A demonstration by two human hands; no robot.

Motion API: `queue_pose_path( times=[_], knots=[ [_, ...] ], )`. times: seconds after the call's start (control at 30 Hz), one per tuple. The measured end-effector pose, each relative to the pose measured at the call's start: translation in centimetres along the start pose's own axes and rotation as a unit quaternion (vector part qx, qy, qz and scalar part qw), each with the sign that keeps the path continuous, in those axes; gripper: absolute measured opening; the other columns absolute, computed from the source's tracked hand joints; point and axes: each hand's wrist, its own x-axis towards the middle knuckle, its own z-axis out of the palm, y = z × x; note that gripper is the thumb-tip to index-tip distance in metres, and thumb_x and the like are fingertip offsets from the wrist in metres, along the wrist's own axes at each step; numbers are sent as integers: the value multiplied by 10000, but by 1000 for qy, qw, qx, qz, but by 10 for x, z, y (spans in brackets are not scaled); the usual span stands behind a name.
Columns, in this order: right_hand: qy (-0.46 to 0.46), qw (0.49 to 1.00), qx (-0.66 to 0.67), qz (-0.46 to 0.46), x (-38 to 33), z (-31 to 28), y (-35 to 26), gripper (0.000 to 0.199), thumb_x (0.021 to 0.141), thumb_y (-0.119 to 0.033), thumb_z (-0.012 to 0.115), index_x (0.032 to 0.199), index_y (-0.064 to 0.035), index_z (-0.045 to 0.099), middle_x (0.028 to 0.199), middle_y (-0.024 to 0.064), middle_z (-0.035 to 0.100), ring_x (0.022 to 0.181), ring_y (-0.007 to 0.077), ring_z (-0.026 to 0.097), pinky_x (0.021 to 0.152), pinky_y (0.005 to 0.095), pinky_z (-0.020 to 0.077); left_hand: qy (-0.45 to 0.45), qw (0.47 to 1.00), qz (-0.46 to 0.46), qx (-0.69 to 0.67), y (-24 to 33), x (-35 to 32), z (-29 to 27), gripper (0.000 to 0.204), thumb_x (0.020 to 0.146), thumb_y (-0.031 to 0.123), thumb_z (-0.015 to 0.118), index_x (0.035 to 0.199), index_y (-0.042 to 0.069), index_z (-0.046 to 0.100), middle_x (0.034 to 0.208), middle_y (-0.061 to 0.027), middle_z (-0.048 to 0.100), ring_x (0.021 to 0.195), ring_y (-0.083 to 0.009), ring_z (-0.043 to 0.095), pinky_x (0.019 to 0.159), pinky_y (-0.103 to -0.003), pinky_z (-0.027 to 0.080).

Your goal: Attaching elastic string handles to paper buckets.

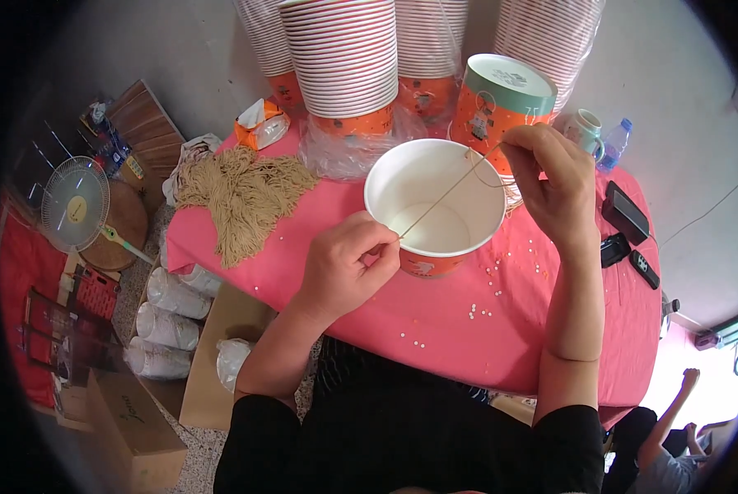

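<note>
Looking down from the head view, I see my left hand [342, 265] pinched shut on one end of a thin tan string [447, 193], my right hand [555, 183] pinched shut on the other. The string stretches taut above a white paper bowl with an orange base [435, 206], which sits on the pink-clothed worktop [468, 329]. A heap of tan strings [241, 196] lies well left.

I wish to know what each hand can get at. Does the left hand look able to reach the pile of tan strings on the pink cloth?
Probably yes. The left hand pinches one end of a thin string over the white paper bowl, so its grip is occupied. Nothing lies between it and the pile of tan strings.
</note>
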Motion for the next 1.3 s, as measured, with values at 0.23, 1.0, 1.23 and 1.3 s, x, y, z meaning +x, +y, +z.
queue_pose_path(
  times=[0.23, 1.0, 1.23, 1.3],
  knots=[
    [13, 1000, -1, -4, 0, 0, 1, 160, 774, 7, 699, 900, -38, 612, 762, 83, 641, 620, 239, 632, 524, 330, 488, -13, 998, 49, 22, -6, 1, 1, 128, 777, -59, 656, 847, 34, 603, 742, -44, 562, 577, -102, 544, 488, -256, 419],
    [-59, 976, 188, 94, -2, -11, 2, 84, 851, 43, 641, 919, 9, 604, 884, 61, 644, 611, 87, 537, 528, 223, 431, -30, 992, 91, 87, -36, 9, -14, 214, 788, 77, 735, 975, 66, 631, 1198, -131, 576, 1112, -327, 540, 959, -417, 442],
    [-131, 841, 495, 175, -3, -28, -3, 48, 896, -2, 612, 905, 13, 567, 885, 61, 600, 642, 59, 510, 571, 206, 436, 41, 991, 3, -131, -37, 1, -22, 138, 866, 88, 701, 940, 24, 604, 973, -66, 620, 956, -195, 588, 921, -338, 435],
    [-158, 872, 446, 126, -4, -26, 0, 79, 857, 7, 638, 879, 0, 562, 849, 33, 563, 680, 68, 509, 593, 226, 437, 113, 972, -33, -203, -41, -1, -21, 137, 923, 136, 669, 961, 21, 606, 928, -10, 615, 891, -98, 554, 830, -266, 443]
  ],
)
